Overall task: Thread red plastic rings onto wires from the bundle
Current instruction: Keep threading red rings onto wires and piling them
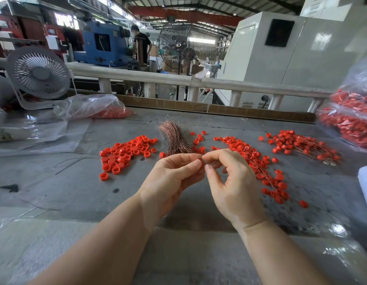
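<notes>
A bundle of copper-coloured wires [174, 138] lies on the grey table [79, 188], just beyond my hands. Loose red plastic rings [125, 153] are heaped to its left. More red rings with thin wires through them [260, 161] spread out to the right. My left hand [174, 177] pinches one red ring [201, 162] between thumb and fingers; the ring is mostly hidden. My right hand [230, 182] meets it fingertip to fingertip and pinches what looks like a thin wire at the ring; the wire is too fine to see clearly.
A white desk fan [39, 73] stands at the back left beside a clear bag of red rings [96, 109]. Another full bag [351, 118] sits at the right edge. Black wire strands [75, 159] lie left of the rings. A white railing [178, 79] borders the table's far side.
</notes>
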Tool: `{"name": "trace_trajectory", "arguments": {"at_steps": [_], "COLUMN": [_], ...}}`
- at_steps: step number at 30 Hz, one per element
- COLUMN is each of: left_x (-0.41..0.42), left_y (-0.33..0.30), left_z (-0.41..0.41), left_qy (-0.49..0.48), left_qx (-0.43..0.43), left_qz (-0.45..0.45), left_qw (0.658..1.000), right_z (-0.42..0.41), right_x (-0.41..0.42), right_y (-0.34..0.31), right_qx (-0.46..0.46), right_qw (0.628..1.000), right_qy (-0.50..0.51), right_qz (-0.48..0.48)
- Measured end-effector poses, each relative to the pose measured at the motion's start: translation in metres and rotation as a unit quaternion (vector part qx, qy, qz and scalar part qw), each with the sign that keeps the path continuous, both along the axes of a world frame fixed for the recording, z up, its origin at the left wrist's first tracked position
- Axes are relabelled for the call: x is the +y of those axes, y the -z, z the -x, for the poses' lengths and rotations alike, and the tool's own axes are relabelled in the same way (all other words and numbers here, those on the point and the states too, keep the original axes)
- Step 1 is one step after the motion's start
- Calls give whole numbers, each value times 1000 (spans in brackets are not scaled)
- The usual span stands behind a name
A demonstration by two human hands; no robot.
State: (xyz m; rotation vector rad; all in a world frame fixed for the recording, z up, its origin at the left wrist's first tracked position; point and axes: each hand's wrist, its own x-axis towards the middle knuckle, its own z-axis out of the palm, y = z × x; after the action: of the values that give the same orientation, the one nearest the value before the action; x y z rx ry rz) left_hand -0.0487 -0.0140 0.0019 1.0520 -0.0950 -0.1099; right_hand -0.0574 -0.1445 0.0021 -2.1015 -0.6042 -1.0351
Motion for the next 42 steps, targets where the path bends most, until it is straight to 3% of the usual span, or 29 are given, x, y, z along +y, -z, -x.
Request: {"name": "trace_trajectory", "arguments": {"at_steps": [7,16,24,42], "left_x": [0,-2,-1,-1], "left_y": [1,-7,-7,-4], "left_z": [1,5,5,6], "left_qy": [5,14,-9,-30], "left_qx": [6,22,3,-16], "left_qz": [-10,39,-7,-42], "left_qw": [1000,999,1000,999], "right_z": [-2,-5,-7,-4], "right_x": [-1,-2,-2,-3], "right_y": [1,3,2,1], "right_qx": [31,55,86,99], "right_qw": [999,998,993,993], "right_qy": [-24,-19,-28,-17], "right_qz": [19,-30,-78,-57]}}
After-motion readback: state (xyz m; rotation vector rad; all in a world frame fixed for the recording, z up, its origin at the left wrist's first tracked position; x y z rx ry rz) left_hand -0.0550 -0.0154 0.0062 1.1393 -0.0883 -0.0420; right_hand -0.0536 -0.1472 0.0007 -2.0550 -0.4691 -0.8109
